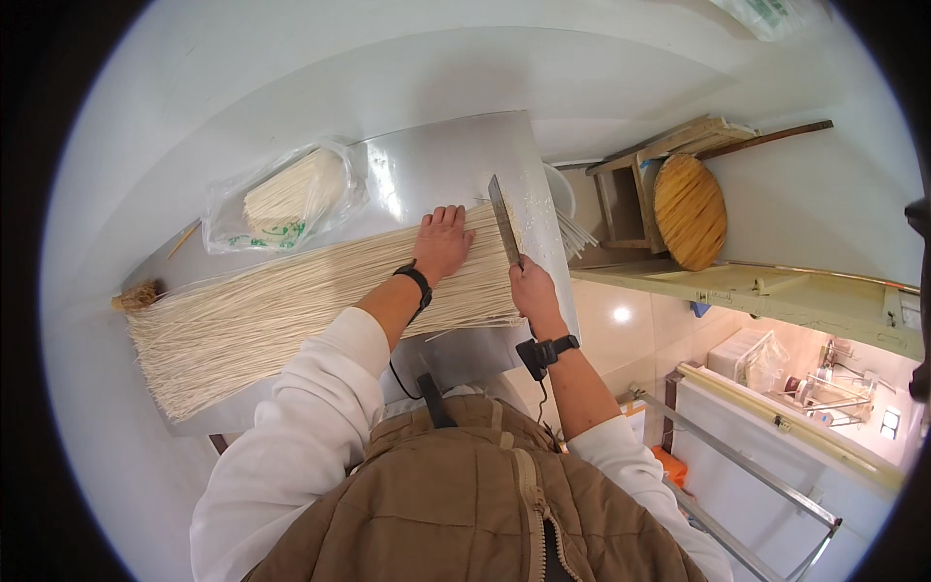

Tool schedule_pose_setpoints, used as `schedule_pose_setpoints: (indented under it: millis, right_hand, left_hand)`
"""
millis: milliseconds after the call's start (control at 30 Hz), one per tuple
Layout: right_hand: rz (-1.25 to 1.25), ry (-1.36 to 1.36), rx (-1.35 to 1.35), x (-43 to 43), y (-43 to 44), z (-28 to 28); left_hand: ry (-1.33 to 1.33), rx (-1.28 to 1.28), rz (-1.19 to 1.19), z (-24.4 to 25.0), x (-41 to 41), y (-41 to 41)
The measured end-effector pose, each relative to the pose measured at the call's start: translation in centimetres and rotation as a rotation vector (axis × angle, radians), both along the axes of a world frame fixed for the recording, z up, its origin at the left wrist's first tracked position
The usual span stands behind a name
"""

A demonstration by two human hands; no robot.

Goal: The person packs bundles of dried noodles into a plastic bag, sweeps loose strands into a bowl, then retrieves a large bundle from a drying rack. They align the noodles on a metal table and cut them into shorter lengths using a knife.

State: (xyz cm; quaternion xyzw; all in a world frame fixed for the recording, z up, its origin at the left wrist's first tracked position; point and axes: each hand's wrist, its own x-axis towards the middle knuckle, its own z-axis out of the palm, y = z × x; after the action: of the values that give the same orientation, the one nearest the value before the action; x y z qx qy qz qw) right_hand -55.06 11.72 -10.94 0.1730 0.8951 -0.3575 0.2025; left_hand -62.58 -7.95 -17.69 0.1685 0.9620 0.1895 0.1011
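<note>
A wide layer of long, thin dried noodles (305, 305) lies across a metal-topped table (465, 138). My left hand (442, 244) rests flat on the noodles near their right end, its fingers a little spread. My right hand (534, 291) grips the handle of a cleaver (503, 218), whose long blade lies across the right end of the noodles. Small cut bits (537, 211) are scattered on the metal beyond the blade. Behind the layer, a clear plastic bag (218, 218) holds a bundle of shorter noodles (294, 189).
A brush (138, 296) sits at the table's left end, with a thin stick (183, 240) nearby. Past the right edge are a white bucket (564, 190), several pale rods (578, 236), a wooden stool (625, 211) and a round wooden lid or board (689, 212).
</note>
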Motion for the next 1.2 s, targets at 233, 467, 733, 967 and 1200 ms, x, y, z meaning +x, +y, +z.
schedule_pose_setpoints:
  millis: [233,467,733,967,1200]
  right_hand:
    - [0.075,0.07,0.152,0.1,-0.6,-2.2]
    - [0.055,-0.052,0.226,-0.9,-1.1,-2.1]
    - [0.08,-0.103,0.266,-1.0,-1.1,-2.5]
    - [0.028,-0.118,0.2,-1.0,-1.4,-2.6]
    - [-0.002,-0.093,0.17,-0.3,-1.4,-3.7]
  left_hand:
    - [-0.003,0.034,-0.039,-0.4,-1.8,-0.4]
    - [-0.072,0.244,0.0,-0.3,-6.5,2.6]
    - [-0.122,0.173,0.113,-0.9,-7.1,4.9]
    - [-0.026,0.172,0.051,-1.2,-7.1,4.9]
    - [-0.012,0.145,-0.006,-0.9,-7.2,4.6]
